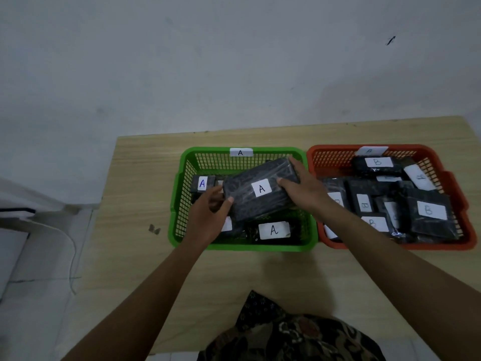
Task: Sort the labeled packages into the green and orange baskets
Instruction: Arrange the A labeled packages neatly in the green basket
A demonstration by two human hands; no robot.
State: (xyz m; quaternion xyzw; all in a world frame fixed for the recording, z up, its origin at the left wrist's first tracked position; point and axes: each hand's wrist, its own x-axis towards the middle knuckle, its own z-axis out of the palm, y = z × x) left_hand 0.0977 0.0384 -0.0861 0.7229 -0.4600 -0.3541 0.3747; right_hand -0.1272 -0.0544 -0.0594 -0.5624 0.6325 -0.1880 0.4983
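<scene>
1. Nearest you, low in the frame, the wooden tabletop (135,204) is bare in front of the baskets; no unsorted package shows there, so the sort looks close to done.
2. At frame centre, both your hands hold one black wrapped package (260,190), its "A" label up, tilted above the green basket (242,246).
3. Your left hand (212,213) curls round the package's lower-left corner, thumb on top.
4. Your right hand (303,187) grips the upper-right end, fingers over the far edge.
5. Judging by the glossy, crinkled wrap, expect a slick skin over a fairly firm block; keeping hold at opposite ends should stop it sliding.
6. Other "A" packages lie beneath it.
7. At centre right, the orange basket (458,204) is crowded with "B" packages.
</scene>
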